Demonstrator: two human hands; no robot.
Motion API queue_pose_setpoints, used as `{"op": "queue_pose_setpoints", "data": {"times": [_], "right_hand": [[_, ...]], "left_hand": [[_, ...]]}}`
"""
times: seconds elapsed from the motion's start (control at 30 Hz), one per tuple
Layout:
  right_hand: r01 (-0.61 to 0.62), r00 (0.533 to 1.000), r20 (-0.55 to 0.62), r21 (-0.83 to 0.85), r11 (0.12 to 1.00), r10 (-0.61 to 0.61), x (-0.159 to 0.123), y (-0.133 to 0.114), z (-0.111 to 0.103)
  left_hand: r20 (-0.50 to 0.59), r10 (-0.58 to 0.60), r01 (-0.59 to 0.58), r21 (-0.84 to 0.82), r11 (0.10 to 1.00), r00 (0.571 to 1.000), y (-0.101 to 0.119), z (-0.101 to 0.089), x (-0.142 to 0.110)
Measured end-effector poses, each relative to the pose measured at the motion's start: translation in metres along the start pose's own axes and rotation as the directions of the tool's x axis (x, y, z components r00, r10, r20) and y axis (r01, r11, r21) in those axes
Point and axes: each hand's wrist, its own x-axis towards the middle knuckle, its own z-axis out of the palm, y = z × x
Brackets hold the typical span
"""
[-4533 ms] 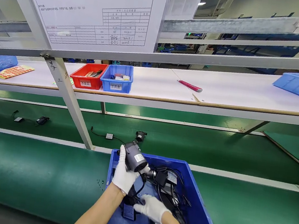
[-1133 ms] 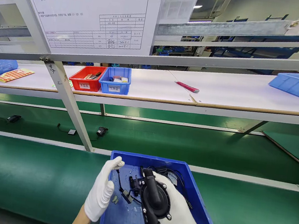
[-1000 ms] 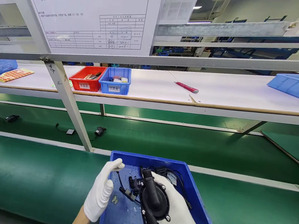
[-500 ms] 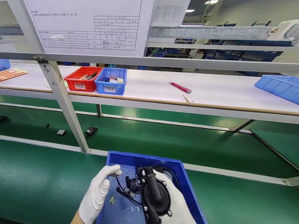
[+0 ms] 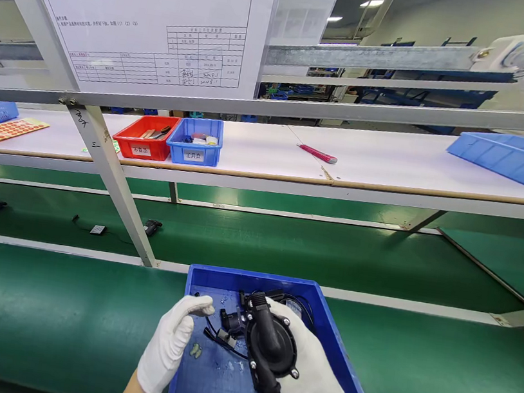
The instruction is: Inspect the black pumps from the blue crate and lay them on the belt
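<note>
My right hand [image 5: 314, 379], in a white glove, grips a black round pump [image 5: 269, 350] with a tube port across its face, held over the blue bin [image 5: 339, 376] in front of me. My left hand [image 5: 170, 343], also gloved, is curled beside the bin's left wall, thumb and fingers pinched near a thin black cable [image 5: 212, 326] that runs from the pump. What the fingers hold, if anything, I cannot make out. Small black connectors and wires lie in the bin behind the pump.
The bin rests on a green conveyor belt [image 5: 56, 304]. On the far belt lie a small black pump [image 5: 152, 227] with its adapter [image 5: 97, 229]. The white shelf above carries a red bin [image 5: 146, 138], a small blue bin [image 5: 197, 142], a red-handled tool [image 5: 317, 153] and a blue tray [image 5: 516, 157].
The parts on the far belt have drifted left. My right hand keeps the pump almost still; 4.5 s ago the left hand held a pump and the right reached into the bin.
</note>
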Motion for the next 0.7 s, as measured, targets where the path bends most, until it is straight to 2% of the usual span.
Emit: {"op": "queue_pose_setpoints", "data": {"times": [0.5, 0.7], "right_hand": [[-0.010, 1.000, -0.021, -0.005, 1.000, 0.010, -0.004, 0.009, 0.001], [-0.026, 0.999, -0.017, 0.101, 0.995, 0.028, -0.009, 0.016, 0.000]], "left_hand": [[0.030, 0.010, -0.010, 0.006, 1.000, 1.000, -0.009, 0.001, -0.001], [0.038, 0.039, -0.040, 0.012, 0.999, 0.998, -0.014, 0.000, -0.003]]}}
